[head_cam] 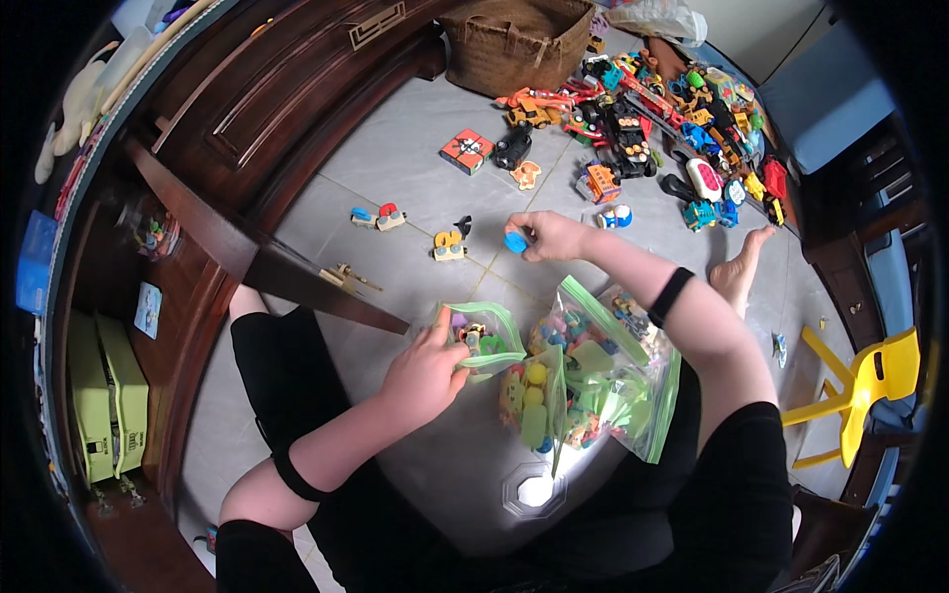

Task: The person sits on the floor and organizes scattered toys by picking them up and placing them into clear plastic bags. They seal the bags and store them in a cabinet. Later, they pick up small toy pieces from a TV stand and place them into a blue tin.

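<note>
My left hand [424, 370] grips the near left edge of a zip-seal plastic bag [511, 326] with a green rim. The bag's mouth gapes, and inside lie small toy pieces, among them a green piece [491, 343]. Farther out over the tiled floor, my right hand [552, 236] pinches a small blue toy piece [515, 242] between thumb and fingers. Between my legs, beside the open bag, more zip-seal bags [589, 356] bulge with colourful small toys. A wooden toy train car with a yellow number-like piece [448, 244] stands left of my right hand.
A large heap of toy vehicles [630, 126] spreads at the far right beside a woven basket [511, 48]. Another train car [379, 216] and a red box [467, 151] sit on the floor. An open wooden drawer or door [296, 274] juts in from the left. A yellow chair [864, 393] stands right.
</note>
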The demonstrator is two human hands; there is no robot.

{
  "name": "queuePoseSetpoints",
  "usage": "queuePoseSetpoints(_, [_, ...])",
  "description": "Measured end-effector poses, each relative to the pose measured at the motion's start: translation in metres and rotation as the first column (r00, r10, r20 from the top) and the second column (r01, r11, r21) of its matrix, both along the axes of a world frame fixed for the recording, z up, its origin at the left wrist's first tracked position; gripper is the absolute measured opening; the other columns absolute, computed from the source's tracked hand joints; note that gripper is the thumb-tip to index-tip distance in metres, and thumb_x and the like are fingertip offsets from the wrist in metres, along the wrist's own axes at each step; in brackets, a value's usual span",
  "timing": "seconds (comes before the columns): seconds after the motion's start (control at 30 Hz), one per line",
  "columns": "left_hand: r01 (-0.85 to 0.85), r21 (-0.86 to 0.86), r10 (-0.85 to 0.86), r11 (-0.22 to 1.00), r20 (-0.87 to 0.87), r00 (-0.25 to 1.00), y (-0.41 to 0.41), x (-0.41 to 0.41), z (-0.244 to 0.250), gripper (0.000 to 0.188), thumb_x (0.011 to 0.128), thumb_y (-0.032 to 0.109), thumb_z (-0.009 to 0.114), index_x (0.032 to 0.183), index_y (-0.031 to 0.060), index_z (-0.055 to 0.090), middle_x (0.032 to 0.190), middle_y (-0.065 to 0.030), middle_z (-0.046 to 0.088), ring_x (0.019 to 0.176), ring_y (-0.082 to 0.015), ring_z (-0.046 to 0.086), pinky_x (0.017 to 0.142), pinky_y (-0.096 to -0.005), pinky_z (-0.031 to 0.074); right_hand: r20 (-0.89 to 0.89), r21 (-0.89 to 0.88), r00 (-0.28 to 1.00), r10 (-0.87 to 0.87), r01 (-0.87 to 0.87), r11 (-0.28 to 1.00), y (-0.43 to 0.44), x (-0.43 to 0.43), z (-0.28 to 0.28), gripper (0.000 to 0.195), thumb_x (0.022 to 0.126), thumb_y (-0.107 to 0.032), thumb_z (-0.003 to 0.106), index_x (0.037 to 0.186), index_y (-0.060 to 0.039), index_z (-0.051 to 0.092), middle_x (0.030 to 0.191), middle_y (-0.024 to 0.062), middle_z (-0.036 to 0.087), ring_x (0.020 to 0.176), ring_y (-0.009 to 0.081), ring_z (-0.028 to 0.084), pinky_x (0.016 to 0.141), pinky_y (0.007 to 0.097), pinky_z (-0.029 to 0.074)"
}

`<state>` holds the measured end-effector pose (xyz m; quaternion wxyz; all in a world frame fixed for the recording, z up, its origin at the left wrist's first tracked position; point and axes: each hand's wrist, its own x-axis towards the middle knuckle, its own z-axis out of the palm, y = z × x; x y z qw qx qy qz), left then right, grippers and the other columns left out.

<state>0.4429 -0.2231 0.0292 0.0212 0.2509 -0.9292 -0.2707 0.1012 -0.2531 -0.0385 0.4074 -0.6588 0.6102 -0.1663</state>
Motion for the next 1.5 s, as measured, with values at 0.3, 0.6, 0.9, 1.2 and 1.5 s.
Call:
queuePoseSetpoints(0.3, [-0.014, 0.047, 0.01, 0.999, 0.082, 0.997, 0.003, 0.006, 0.007, 0.018, 0.082, 0.018, 0.073, 0.1, 0.0131, 0.071, 0.153, -0.0317, 0.031, 0.125, -0.0385, 0.054, 0.098, -0.0441, 0.049, 0.423, 0.441, 0.903, 0.069, -0.272, 0.856, 0.065, 0.1, 0.074, 0.067, 0.079, -0.002, 0.072, 0.141, -0.0032, 0.049, 0.101, 0.0083, 0.065, 0.088, 0.014, 0.066, 0.078, 0.0255, 0.057])
queuePoseSetpoints(0.6, [-0.007, 0.021, 0.004, 1.0, 0.134, 0.991, 0.005, 0.026, 0.005, 0.013, 0.082, 0.019, 0.072, 0.095, 0.0171, 0.072, 0.155, -0.0271, 0.032, 0.118, -0.0355, 0.058, 0.09, -0.0441, 0.053, -0.156, -0.02, 0.976, 0.154, -0.159, 0.987, -0.023, 0.109, 0.047, 0.049, 0.074, -0.003, 0.065, 0.123, -0.0052, 0.064, 0.094, 0.0109, 0.073, 0.087, 0.0247, 0.07, 0.075, 0.0377, 0.054])
queuePoseSetpoints(0.9, [0.079, 0.099, -0.096, 0.992, 0.184, 0.978, -0.002, 0.023, 0.016, 0.013, 0.084, 0.019, 0.073, 0.097, 0.0149, 0.073, 0.155, -0.0311, 0.028, 0.121, -0.0391, 0.057, 0.096, -0.0427, 0.05, -0.648, 0.262, 0.644, 0.406, -0.312, 0.913, -0.137, 0.128, -0.073, 0.062, 0.071, -0.011, 0.077, 0.131, -0.0166, 0.063, 0.117, 0.0097, 0.07, 0.111, 0.0306, 0.065, 0.092, 0.0385, 0.054])
queuePoseSetpoints(1.2, [0.007, 0.109, -0.02, 0.994, 0.122, 0.992, -0.002, 0.029, 0.012, 0.015, 0.084, 0.017, 0.073, 0.099, 0.0117, 0.074, 0.153, -0.0345, 0.03, 0.122, -0.0403, 0.057, 0.099, -0.0423, 0.049, -0.309, 0.355, 0.872, 0.379, -0.263, 0.897, -0.098, 0.125, -0.025, 0.059, 0.068, -0.011, 0.083, 0.123, -0.0065, 0.062, 0.118, 0.0112, 0.066, 0.105, 0.027, 0.066, 0.084, 0.0365, 0.058])
queuePoseSetpoints(1.5, [-0.072, 0.149, 0.053, 0.986, 0.132, 0.99, -0.008, 0.029, 0.008, 0.019, 0.084, 0.019, 0.073, 0.102, 0.0113, 0.074, 0.155, -0.0303, 0.029, 0.127, -0.0395, 0.053, 0.102, -0.0401, 0.047, 0.467, 0.502, 0.878, 0.106, -0.362, 0.786, -0.001, 0.126, 0.085, 0.059, 0.077, -0.011, 0.082, 0.129, -0.0039, 0.054, 0.112, 0.0097, 0.064, 0.1, 0.0199, 0.066, 0.079, 0.0315, 0.06])
